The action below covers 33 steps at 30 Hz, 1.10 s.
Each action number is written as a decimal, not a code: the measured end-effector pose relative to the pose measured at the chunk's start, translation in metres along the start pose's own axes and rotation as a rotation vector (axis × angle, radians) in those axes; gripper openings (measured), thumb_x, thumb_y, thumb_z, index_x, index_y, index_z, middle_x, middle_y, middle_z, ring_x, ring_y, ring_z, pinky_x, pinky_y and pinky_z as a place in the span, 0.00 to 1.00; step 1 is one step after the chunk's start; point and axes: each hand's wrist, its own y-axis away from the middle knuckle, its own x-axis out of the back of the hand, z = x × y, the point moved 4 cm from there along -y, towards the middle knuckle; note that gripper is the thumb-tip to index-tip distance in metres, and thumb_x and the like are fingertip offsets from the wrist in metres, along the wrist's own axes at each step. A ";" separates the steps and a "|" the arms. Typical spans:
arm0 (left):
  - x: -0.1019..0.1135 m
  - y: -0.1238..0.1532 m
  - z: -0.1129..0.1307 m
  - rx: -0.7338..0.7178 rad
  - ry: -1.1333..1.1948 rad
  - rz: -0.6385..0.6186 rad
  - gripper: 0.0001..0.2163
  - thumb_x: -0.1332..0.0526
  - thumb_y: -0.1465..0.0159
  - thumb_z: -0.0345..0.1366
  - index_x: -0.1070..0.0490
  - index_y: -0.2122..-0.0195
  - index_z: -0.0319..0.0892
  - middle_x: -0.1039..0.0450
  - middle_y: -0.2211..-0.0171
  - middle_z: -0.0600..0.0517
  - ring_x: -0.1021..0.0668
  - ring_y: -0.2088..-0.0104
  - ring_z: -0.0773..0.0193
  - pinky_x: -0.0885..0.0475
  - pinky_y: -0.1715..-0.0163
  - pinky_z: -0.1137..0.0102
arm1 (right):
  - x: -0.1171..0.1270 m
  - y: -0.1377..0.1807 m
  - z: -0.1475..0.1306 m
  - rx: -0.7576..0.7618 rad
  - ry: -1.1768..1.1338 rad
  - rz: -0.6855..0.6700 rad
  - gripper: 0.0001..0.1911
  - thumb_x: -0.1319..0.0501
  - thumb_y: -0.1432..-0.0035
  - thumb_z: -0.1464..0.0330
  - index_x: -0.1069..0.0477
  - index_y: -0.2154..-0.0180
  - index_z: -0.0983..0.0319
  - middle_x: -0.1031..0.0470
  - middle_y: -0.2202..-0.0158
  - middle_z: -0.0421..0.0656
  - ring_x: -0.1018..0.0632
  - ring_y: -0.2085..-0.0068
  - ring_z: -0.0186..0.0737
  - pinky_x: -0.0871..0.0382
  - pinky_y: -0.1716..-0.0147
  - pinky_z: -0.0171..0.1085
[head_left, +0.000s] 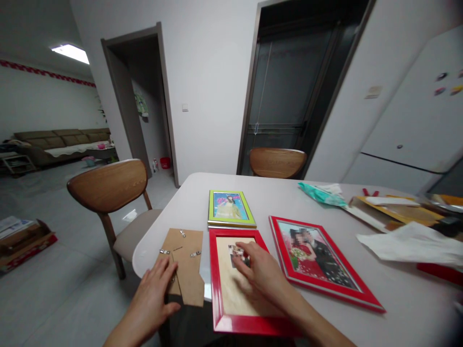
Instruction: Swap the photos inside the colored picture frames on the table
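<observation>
My left hand [154, 294] rests, fingers spread, on the near left edge of a brown backing board [191, 279] with metal clips. A red picture frame [216, 294] lies in front of me, with a pale tan surface inside it. On that surface is a small photo [233, 252], partly hidden by my right hand [262, 272]. The thumb and index finger of this hand are apart and reach over the photo, seeming to touch it. To the right lies another red frame [336, 289] holding a photo of two people. Behind sits a lime-green frame [211, 205] with a picture of a figure in a yellow dress.
A teal plastic wrapper [321, 194], a yellow padded envelope [401, 209] and a white sheet [408, 243] lie at the right of the white table [267, 193]. Wooden chairs stand at the left [112, 185] and far side [278, 163]. A box [27, 246] is on the floor.
</observation>
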 end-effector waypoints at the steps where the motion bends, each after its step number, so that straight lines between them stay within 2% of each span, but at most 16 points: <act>1: -0.001 0.000 -0.010 0.036 -0.046 0.018 0.30 0.39 0.56 0.31 0.41 0.49 0.38 0.47 0.44 0.41 0.44 0.44 0.52 0.48 0.47 0.58 | -0.005 0.001 -0.017 0.060 -0.044 -0.021 0.19 0.49 0.48 0.62 0.36 0.55 0.62 0.31 0.61 0.48 0.30 0.61 0.41 0.40 0.63 0.36; 4: -0.008 0.000 -0.025 0.043 -0.126 0.088 0.24 0.43 0.53 0.28 0.38 0.52 0.36 0.42 0.47 0.41 0.40 0.46 0.54 0.44 0.48 0.61 | -0.031 0.004 -0.064 0.193 -0.018 -0.089 0.22 0.45 0.53 0.58 0.35 0.56 0.61 0.31 0.62 0.48 0.32 0.60 0.45 0.42 0.60 0.41; 6: -0.012 0.000 -0.029 0.008 -0.134 0.145 0.22 0.44 0.52 0.28 0.36 0.54 0.38 0.38 0.48 0.43 0.37 0.48 0.55 0.41 0.49 0.61 | -0.052 0.003 -0.084 0.207 0.058 -0.120 0.26 0.42 0.59 0.54 0.34 0.59 0.61 0.32 0.63 0.49 0.33 0.60 0.48 0.44 0.60 0.46; 9: -0.013 0.000 -0.033 -0.029 -0.102 0.240 0.20 0.41 0.53 0.30 0.34 0.56 0.40 0.34 0.52 0.44 0.32 0.51 0.54 0.36 0.52 0.61 | -0.070 -0.001 -0.095 0.188 0.083 -0.129 0.24 0.39 0.63 0.59 0.34 0.62 0.62 0.33 0.63 0.49 0.34 0.61 0.48 0.43 0.61 0.45; 11: -0.008 0.003 -0.030 -0.053 -0.075 0.306 0.18 0.40 0.52 0.32 0.33 0.58 0.41 0.32 0.53 0.44 0.30 0.53 0.54 0.34 0.54 0.61 | -0.067 -0.003 -0.093 0.179 0.002 -0.115 0.24 0.39 0.64 0.64 0.35 0.60 0.62 0.35 0.62 0.47 0.34 0.61 0.45 0.41 0.61 0.42; 14: 0.000 0.007 -0.012 -0.116 -0.040 0.356 0.18 0.39 0.51 0.34 0.34 0.57 0.42 0.31 0.54 0.44 0.28 0.55 0.56 0.32 0.56 0.62 | -0.044 0.002 -0.083 0.189 -0.141 -0.074 0.28 0.41 0.62 0.67 0.38 0.54 0.61 0.37 0.61 0.46 0.35 0.59 0.42 0.41 0.59 0.39; 17: 0.000 0.011 0.025 -0.202 -0.014 0.335 0.22 0.37 0.53 0.32 0.35 0.55 0.40 0.32 0.54 0.42 0.28 0.55 0.56 0.31 0.56 0.64 | -0.011 0.017 -0.061 0.200 -0.194 -0.057 0.28 0.42 0.62 0.71 0.38 0.54 0.60 0.37 0.61 0.45 0.35 0.58 0.40 0.41 0.57 0.38; 20: -0.008 0.010 0.071 -0.286 0.007 0.260 0.23 0.36 0.54 0.31 0.36 0.54 0.37 0.34 0.52 0.40 0.30 0.54 0.55 0.32 0.55 0.63 | 0.014 0.037 -0.025 0.170 -0.179 -0.049 0.27 0.45 0.61 0.74 0.38 0.54 0.59 0.38 0.59 0.45 0.35 0.57 0.40 0.41 0.56 0.40; 24: -0.024 0.002 0.117 -0.341 0.059 0.060 0.23 0.35 0.54 0.30 0.35 0.55 0.36 0.35 0.52 0.39 0.30 0.53 0.53 0.33 0.55 0.63 | 0.026 0.056 0.024 0.043 -0.077 -0.055 0.24 0.45 0.59 0.71 0.36 0.55 0.59 0.37 0.58 0.47 0.34 0.56 0.43 0.41 0.55 0.45; 28: -0.037 -0.007 0.127 -0.296 0.079 -0.074 0.23 0.36 0.53 0.30 0.35 0.54 0.35 0.36 0.51 0.39 0.33 0.51 0.52 0.35 0.52 0.61 | 0.019 0.062 0.043 0.009 -0.034 -0.070 0.22 0.46 0.58 0.70 0.34 0.56 0.60 0.36 0.58 0.48 0.34 0.56 0.45 0.41 0.56 0.45; 33: -0.041 -0.010 0.121 -0.299 0.101 -0.135 0.21 0.36 0.52 0.34 0.34 0.55 0.38 0.36 0.51 0.42 0.34 0.50 0.54 0.42 0.48 0.57 | 0.009 0.062 0.038 0.047 0.019 -0.051 0.21 0.46 0.58 0.70 0.33 0.58 0.61 0.35 0.62 0.46 0.33 0.59 0.43 0.40 0.58 0.42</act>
